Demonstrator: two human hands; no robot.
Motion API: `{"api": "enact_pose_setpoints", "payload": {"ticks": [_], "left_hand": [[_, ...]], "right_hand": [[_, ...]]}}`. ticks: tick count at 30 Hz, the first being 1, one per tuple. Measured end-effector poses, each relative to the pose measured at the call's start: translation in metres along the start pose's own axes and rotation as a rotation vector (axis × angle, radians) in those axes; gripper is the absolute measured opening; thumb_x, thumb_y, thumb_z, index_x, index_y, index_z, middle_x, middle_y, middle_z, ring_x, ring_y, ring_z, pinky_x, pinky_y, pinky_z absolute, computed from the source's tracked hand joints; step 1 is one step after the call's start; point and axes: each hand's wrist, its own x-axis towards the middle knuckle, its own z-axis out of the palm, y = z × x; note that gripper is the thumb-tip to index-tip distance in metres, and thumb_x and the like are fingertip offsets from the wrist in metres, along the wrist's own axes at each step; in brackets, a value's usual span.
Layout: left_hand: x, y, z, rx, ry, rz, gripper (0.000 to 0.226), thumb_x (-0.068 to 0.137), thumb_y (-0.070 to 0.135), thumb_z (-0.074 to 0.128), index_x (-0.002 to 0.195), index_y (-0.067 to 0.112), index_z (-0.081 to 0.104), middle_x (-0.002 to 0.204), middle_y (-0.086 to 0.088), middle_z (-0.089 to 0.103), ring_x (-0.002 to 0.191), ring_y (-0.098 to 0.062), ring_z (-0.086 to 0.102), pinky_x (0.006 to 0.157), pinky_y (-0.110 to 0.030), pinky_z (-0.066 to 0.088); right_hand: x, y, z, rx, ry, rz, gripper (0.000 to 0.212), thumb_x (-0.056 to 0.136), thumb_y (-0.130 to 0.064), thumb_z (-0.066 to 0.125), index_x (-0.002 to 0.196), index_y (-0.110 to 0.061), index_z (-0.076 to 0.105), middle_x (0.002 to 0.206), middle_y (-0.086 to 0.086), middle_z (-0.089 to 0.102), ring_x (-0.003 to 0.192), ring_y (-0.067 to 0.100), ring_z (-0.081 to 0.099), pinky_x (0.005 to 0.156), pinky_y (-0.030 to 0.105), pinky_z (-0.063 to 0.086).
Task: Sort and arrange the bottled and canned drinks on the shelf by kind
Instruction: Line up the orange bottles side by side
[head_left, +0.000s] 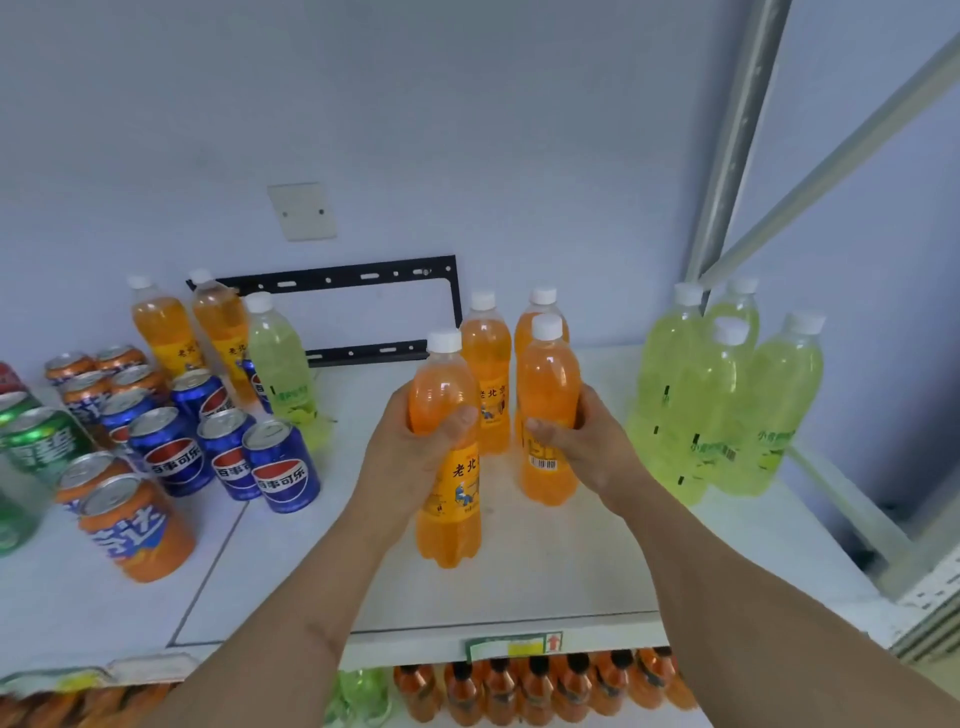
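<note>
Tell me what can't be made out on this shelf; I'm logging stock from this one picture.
- Head view, green cans: cut by the left edge and blurred, count unknown.
- Lower-shelf bottles: shelf front and arms hide all but the tops.
- Left hand covers part of its orange bottle's label.
- Right hand hides the side of the other orange bottle.
- Lime bottles: overlapping, labels too blurred to read.
</note>
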Motion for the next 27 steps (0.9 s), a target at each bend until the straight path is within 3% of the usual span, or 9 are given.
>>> {"api": "enact_pose_setpoints", "payload": {"ticks": [2,7,10,13,16,20,24,27], "left_hand": [[0.006,-0.003,0.002,0.035,-0.015,0.017,0.081,0.065,0.064,0.076,0.135,0.036,0.047,0.117,0.016,0.064,0.104,-0.007,0.063,0.083,-0.032,0.054],[0.019,-0.010,0.010,0.007,-0.060,0.030,0.077,0.069,0.055,0.082,0.136,0.034,0.049,0.118,0.015,0.066,0.106,-0.007,0.065,0.092,-0.040,0.055],[0.024,-0.011,0.016,0.011,-0.078,0.031,0.079,0.070,0.054,0.082,0.137,0.034,0.048,0.121,0.014,0.066,0.108,-0.010,0.064,0.095,-0.044,0.054],[0.028,-0.012,0.022,0.015,-0.100,0.031,0.077,0.072,0.051,0.081,0.139,0.035,0.046,0.125,0.012,0.063,0.114,-0.014,0.062,0.099,-0.048,0.051],[0.031,-0.010,0.029,0.013,-0.119,0.040,0.073,0.076,0.046,0.080,0.139,0.033,0.046,0.126,0.011,0.063,0.114,-0.014,0.061,0.100,-0.049,0.049],[0.034,-0.008,0.031,0.027,-0.154,0.040,0.078,0.072,0.052,0.081,0.139,0.035,0.046,0.127,0.011,0.063,0.115,-0.013,0.060,0.100,-0.049,0.049],[0.033,-0.006,0.026,0.104,-0.167,-0.001,0.092,0.065,0.061,0.081,0.143,0.035,0.039,0.135,0.009,0.057,0.122,-0.016,0.056,0.102,-0.049,0.048],[0.022,-0.009,0.012,0.211,-0.156,-0.051,0.092,0.078,0.053,0.076,0.151,0.026,0.028,0.146,0.003,0.046,0.132,-0.021,0.047,0.104,-0.040,0.043]], "right_hand": [[-0.007,0.008,-0.001,-0.171,-0.012,0.065,0.070,0.068,-0.030,0.088,0.126,-0.029,0.049,0.118,-0.003,0.065,0.102,0.015,0.063,0.089,0.037,0.052],[-0.027,0.005,-0.010,-1.090,-0.103,0.230,0.053,0.079,-0.035,0.075,0.122,-0.012,0.054,0.117,0.007,0.060,0.104,0.025,0.060,0.075,0.030,0.046],[-0.039,0.000,-0.011,-1.460,-0.188,0.206,0.027,0.091,-0.026,0.060,0.114,-0.013,0.059,0.112,0.004,0.062,0.102,0.024,0.061,0.070,0.031,0.045],[-0.050,0.002,-0.009,-1.717,-0.258,0.063,0.018,0.093,-0.017,0.054,0.109,-0.017,0.062,0.107,0.002,0.063,0.097,0.024,0.064,0.066,0.031,0.044],[-0.060,0.002,-0.007,-1.847,-0.305,-0.055,0.018,0.090,-0.008,0.053,0.104,-0.016,0.063,0.103,0.002,0.064,0.093,0.024,0.064,0.066,0.031,0.039],[-0.064,0.010,-0.002,-1.822,-0.302,-0.150,0.020,0.090,-0.007,0.051,0.105,-0.015,0.063,0.104,0.003,0.064,0.093,0.025,0.063,0.068,0.032,0.037],[-0.065,0.017,0.013,-1.719,-0.313,-0.216,0.020,0.095,-0.015,0.047,0.106,-0.016,0.064,0.105,0.004,0.065,0.094,0.026,0.063,0.070,0.033,0.042],[-0.067,0.019,0.036,-1.698,-0.379,-0.309,0.022,0.097,-0.019,0.047,0.110,-0.016,0.064,0.108,0.004,0.065,0.098,0.026,0.063,0.077,0.036,0.049]]}}
